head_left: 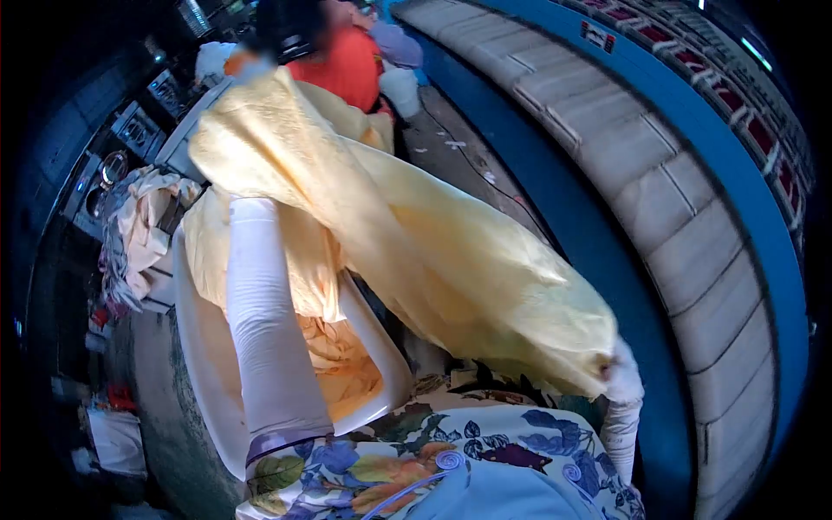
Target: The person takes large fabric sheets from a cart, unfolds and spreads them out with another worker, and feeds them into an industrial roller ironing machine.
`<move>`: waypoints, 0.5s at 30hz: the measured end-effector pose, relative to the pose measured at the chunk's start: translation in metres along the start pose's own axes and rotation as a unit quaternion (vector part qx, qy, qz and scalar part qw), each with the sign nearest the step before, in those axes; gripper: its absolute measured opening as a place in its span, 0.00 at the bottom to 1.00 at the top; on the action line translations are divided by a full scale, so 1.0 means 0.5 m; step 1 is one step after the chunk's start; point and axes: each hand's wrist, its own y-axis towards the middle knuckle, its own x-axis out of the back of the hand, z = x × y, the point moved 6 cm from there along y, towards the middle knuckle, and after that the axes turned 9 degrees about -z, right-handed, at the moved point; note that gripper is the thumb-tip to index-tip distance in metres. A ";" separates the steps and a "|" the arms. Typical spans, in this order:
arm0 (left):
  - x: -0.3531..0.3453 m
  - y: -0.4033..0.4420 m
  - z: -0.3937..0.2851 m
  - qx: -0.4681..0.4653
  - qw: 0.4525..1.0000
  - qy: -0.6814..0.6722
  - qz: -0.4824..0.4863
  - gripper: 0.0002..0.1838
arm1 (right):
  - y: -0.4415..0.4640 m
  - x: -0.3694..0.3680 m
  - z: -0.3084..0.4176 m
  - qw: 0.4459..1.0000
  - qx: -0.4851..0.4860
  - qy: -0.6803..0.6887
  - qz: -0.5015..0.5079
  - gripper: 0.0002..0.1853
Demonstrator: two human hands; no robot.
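A long pale yellow cloth is stretched across the middle of the view, from the upper left down to the lower right. My right hand, in a white covering, is closed on its lower right end. My left arm, in a white sleeve, reaches forward to the cloth, where folds hide my left hand and its fingers. Below the cloth stands a white tub, with more yellow-orange cloth crumpled inside it.
A long machine with a blue frame and a grey padded belt curves along the right. A person in a red top is ahead, near a white bucket. Piled fabrics lie at left, and a cable crosses the floor.
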 end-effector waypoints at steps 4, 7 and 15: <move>0.010 0.022 0.043 0.011 0.999 0.029 -0.026 0.10 | -0.031 0.008 -0.147 0.893 -0.195 -0.339 0.223 0.30; 0.016 0.020 0.082 0.025 0.997 0.047 -0.053 0.10 | -0.033 0.097 -0.156 0.943 -0.173 -0.254 0.126 0.18; -0.104 -0.201 0.367 0.304 0.950 -0.058 -0.036 0.09 | -0.078 0.363 0.095 0.869 0.222 -0.354 -0.265 0.17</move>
